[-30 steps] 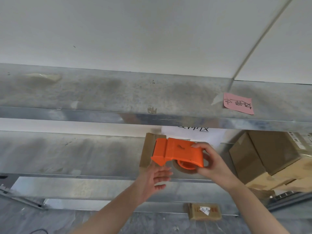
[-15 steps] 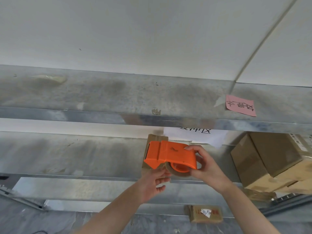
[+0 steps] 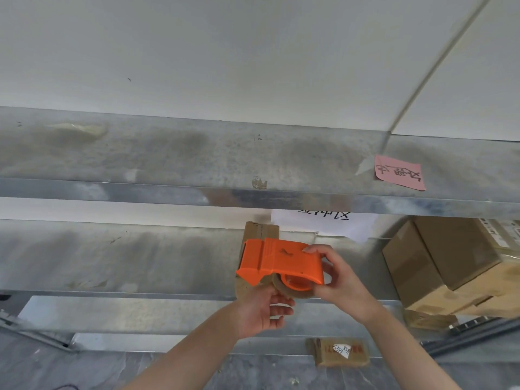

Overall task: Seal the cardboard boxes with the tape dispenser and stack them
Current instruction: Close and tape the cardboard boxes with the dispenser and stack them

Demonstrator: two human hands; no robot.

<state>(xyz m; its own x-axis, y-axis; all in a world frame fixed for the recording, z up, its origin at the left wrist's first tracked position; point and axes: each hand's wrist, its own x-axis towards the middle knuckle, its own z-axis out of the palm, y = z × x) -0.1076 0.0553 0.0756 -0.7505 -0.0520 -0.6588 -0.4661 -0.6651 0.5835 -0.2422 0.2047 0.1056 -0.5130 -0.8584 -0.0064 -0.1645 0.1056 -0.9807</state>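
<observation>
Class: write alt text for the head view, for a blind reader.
The right hand grips an orange tape dispenser in front of a small cardboard box, the left hand beneath. Metal shelves behind hold larger boxes at right.

The tape dispenser [image 3: 281, 261] in my right hand [image 3: 343, 280] is orange plastic, smooth with a low sheen and ribbed near its front. The tape roll [image 3: 292, 291] under it is brown and glossy. The small cardboard box [image 3: 260, 230] behind it is matt brown card, like the stacked boxes [image 3: 439, 254] at right. The upper shelf [image 3: 197, 153] is galvanised metal, mottled and dull on top, shinier along its front lip. The pink note [image 3: 399, 175] at right is matt paper.
</observation>
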